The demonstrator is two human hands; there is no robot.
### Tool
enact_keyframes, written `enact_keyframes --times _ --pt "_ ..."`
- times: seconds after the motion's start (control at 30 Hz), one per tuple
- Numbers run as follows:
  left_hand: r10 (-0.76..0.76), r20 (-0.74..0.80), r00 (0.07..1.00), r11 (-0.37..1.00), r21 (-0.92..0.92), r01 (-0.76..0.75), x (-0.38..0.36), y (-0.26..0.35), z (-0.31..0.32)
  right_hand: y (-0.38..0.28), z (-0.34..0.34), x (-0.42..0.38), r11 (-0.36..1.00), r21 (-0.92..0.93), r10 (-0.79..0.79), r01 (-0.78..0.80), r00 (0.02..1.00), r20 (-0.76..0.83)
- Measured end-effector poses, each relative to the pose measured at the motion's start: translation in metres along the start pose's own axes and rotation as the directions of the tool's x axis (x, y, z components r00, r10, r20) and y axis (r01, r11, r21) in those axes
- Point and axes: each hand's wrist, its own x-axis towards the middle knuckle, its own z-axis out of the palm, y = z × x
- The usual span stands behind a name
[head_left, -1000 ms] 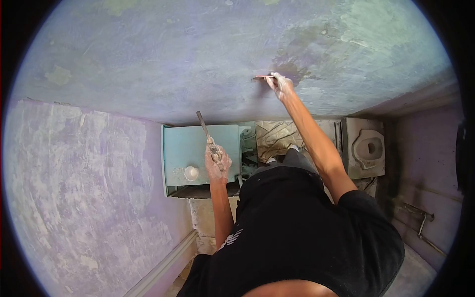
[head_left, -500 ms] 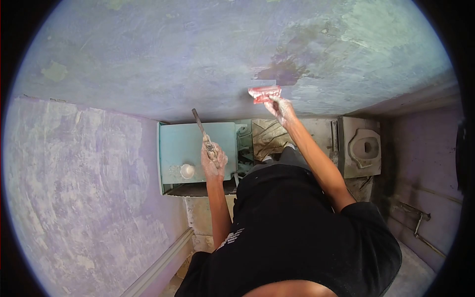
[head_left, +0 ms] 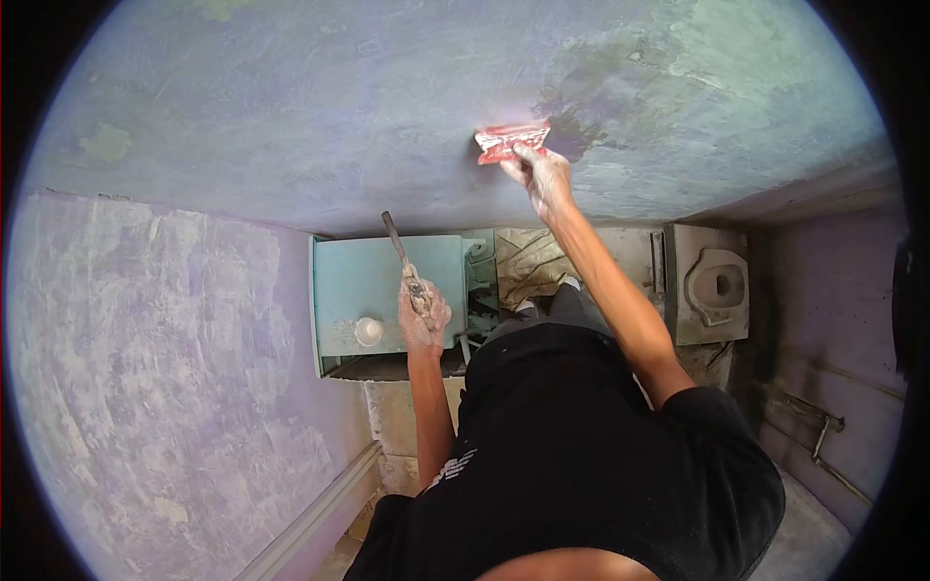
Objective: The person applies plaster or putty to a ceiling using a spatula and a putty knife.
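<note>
Fingers of the right hand are pinching a white-smeared red scraper at the wall, above its lower edge. Fingers of the left hand are wrapping around a caked putty knife over the turquoise cabinet, near its right edge.

A white print slants across a black T-shirt, its characters too small to make out, leaving no legible text.
</note>
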Motion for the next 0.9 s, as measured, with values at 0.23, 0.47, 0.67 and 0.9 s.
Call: enact_keyframes --times 0.23,0.47,0.67,0.9 --pt "0.003 -0.002 1.0 1.0 0.03 -0.003 0.003 -0.001 0.003 0.035 -0.05 -0.002 0.995 0.031 0.095 -0.095 0.995 -0.005" --pt "-0.016 0.005 1.0 1.0 0.01 0.016 0.011 -0.005 0.002 0.003 -0.061 0.037 0.995 0.051 0.088 -0.083 0.991 -0.105" --pt "-0.013 -0.042 0.999 1.0 0.017 0.014 0.011 -0.001 0.012 -0.074 -0.005 -0.009 0.999 0.043 0.025 -0.027 0.998 0.06" --pt "-0.031 -0.06 0.998 1.0 0.004 0.031 0.013 0.002 0.018 -0.069 -0.021 -0.04 1.0 0.002 0.022 -0.023 0.994 0.111"
